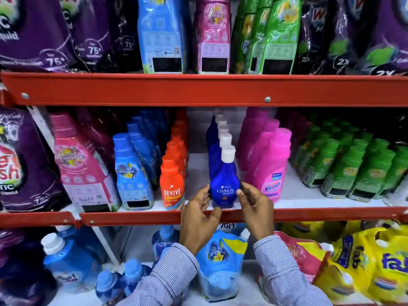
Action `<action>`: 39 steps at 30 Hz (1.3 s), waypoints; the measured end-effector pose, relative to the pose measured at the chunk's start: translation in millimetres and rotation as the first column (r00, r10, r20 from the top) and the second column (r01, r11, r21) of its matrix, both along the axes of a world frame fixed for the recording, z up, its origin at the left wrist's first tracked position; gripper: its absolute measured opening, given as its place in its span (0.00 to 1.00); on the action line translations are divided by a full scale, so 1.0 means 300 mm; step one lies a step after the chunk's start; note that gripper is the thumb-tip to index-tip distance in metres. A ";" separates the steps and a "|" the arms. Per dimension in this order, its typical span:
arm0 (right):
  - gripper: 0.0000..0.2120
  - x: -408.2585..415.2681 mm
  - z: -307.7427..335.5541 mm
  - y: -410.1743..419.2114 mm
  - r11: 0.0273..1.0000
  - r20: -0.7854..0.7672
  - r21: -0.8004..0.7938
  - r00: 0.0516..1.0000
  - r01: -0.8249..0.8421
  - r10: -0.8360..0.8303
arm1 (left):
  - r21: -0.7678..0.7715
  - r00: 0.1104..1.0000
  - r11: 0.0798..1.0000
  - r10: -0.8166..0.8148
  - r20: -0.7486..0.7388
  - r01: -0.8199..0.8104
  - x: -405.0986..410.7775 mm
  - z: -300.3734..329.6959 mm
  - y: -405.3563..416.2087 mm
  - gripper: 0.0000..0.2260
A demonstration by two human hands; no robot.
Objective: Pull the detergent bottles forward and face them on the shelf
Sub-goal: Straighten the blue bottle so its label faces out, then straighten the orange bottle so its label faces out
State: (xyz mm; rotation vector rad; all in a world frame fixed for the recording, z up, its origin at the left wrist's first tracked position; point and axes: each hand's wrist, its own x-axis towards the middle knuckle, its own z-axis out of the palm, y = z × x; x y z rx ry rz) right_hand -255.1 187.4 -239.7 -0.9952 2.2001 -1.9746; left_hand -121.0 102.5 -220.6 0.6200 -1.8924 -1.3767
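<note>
A dark blue Ujala bottle [224,184] with a white cap stands upright at the front edge of the middle shelf, label facing me. My left hand [198,219] touches its left side with its fingertips, and my right hand [254,208] touches its right side. Both hands pinch the bottle lightly between them. Behind it runs a row of several more blue Ujala bottles [217,142] toward the back of the shelf.
Orange Revive bottles [172,186] stand just left, pink Vanish bottles [270,168] just right. Light blue [132,173] and green bottles [344,168] fill the shelf further out. A red shelf rail [309,214] runs under my hands. Pouches sit above and below.
</note>
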 end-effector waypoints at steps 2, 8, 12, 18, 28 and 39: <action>0.14 0.002 -0.001 0.003 1.000 0.010 -0.018 1.000 0.006 -0.006 | 0.015 1.000 1.000 -0.018 -0.003 0.018 -0.004 -0.002 -0.002 0.27; 0.14 0.008 0.001 0.008 0.999 0.005 -0.023 1.000 0.031 -0.031 | 0.004 1.000 1.000 -0.024 0.003 0.024 -0.004 -0.006 -0.005 0.27; 0.16 0.026 0.008 0.016 0.992 0.067 -0.100 0.995 0.074 -0.067 | 0.004 1.000 1.000 0.006 -0.015 -0.006 0.021 -0.006 0.001 0.28; 0.08 0.156 0.031 0.027 0.925 -0.095 -0.313 0.962 0.215 -0.255 | 0.078 0.900 0.924 0.382 -0.208 -0.374 0.186 -0.034 -0.015 0.11; 0.20 0.280 0.031 -0.246 0.975 -0.041 0.131 0.981 -0.181 0.188 | 0.010 0.953 0.953 0.303 0.001 -0.303 0.251 -0.032 -0.171 0.26; 0.15 0.294 0.038 -0.286 0.976 0.093 0.076 0.976 -0.202 0.195 | -0.032 0.970 0.970 0.241 0.013 -0.241 0.265 -0.031 -0.217 0.36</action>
